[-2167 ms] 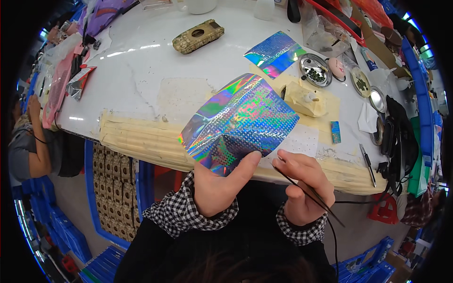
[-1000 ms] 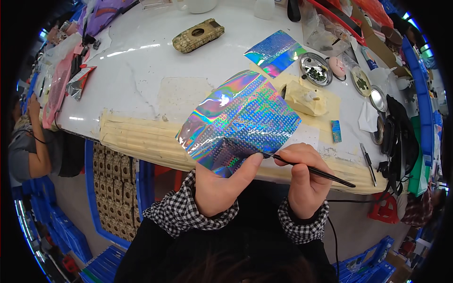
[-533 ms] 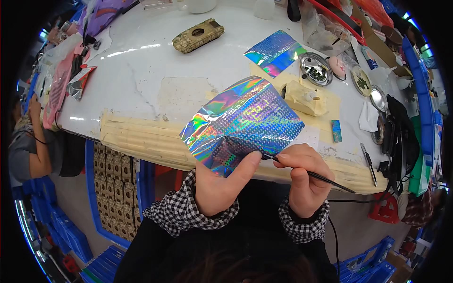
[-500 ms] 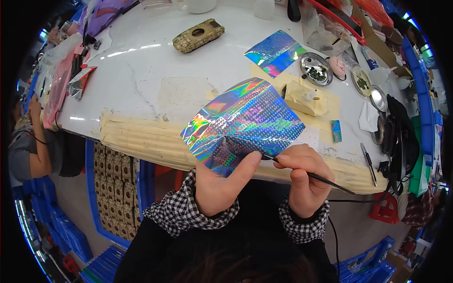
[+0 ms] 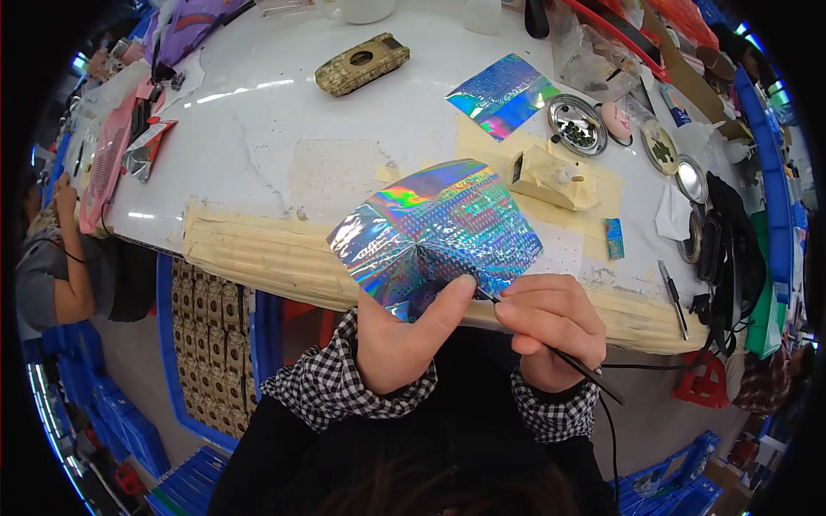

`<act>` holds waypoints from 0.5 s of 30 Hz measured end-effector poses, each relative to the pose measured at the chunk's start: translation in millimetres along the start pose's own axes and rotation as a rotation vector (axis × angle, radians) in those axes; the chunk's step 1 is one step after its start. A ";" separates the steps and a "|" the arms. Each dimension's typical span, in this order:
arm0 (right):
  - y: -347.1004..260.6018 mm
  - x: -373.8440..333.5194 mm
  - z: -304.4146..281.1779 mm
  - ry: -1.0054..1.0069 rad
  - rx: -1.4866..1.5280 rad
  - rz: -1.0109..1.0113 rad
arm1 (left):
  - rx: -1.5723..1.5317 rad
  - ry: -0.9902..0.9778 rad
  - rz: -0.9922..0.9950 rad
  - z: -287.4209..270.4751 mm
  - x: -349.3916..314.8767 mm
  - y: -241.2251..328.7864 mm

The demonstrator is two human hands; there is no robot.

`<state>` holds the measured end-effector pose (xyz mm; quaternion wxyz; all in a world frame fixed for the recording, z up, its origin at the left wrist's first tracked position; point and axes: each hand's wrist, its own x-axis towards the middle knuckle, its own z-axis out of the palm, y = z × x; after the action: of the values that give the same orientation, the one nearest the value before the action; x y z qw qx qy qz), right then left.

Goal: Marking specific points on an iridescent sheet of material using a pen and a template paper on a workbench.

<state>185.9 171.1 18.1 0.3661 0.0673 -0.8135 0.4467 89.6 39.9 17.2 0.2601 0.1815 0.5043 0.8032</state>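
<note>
My left hand (image 5: 409,340) grips a shiny holographic sticker sheet (image 5: 465,215) from below, its thumb pressed on the near edge. The sheet is bent and creased, and the fingers beneath it are hidden. In my right hand (image 5: 555,331) is a slim black tool, perhaps tweezers (image 5: 589,376), held like a pen with its tip at the sheet's near edge beside my left thumb. What the tip touches is too small to make out. On the table beyond lies a camouflage-patterned model tank hull (image 5: 361,64) with a round hole on top.
A second holographic sheet (image 5: 502,95), a metal dish of small dark green parts (image 5: 576,125) and a tape-covered block (image 5: 553,178) lie at the right. A pen (image 5: 673,297) rests near the right edge. Below left, a blue crate (image 5: 169,344) holds several tank hulls. Another person's arm (image 5: 73,267) shows far left.
The sheet has tilted and drawn slightly lower in my left hand. My right hand has turned, its fingers stretching further along the tool, whose rear end has swung down.
</note>
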 end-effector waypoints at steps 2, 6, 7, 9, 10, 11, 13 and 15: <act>-0.5 0.2 0.4 -0.007 0.023 -0.019 | 0.009 -0.008 -0.006 0.2 0.5 1.6; -0.3 -2.3 0.2 0.065 0.071 0.042 | 0.035 -0.039 -0.036 -6.0 0.5 0.2; 0.5 -3.9 -1.4 0.098 0.098 0.073 | 0.029 -0.036 -0.037 -6.7 0.5 -1.5; -0.8 -9.3 -2.2 0.201 0.157 0.193 | 0.054 0.015 -0.061 -3.7 1.5 -0.9; -2.5 -9.9 -6.9 0.189 0.146 0.296 | 0.066 0.039 -0.076 -1.8 2.0 -2.1; -5.5 -8.9 -14.0 0.179 0.136 0.399 | 0.050 0.081 -0.031 0.4 2.3 -5.2; -11.7 -8.9 -19.8 0.212 0.121 0.636 | 0.030 0.079 -0.011 -1.9 1.0 -4.8; -8.4 -9.3 -24.9 0.193 0.047 0.667 | 0.004 0.101 0.004 -4.2 -0.3 -8.2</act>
<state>209.6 183.5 26.0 0.2737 -0.2364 -0.7417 0.5649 89.5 39.6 8.0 0.2323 0.1423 0.5181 0.8108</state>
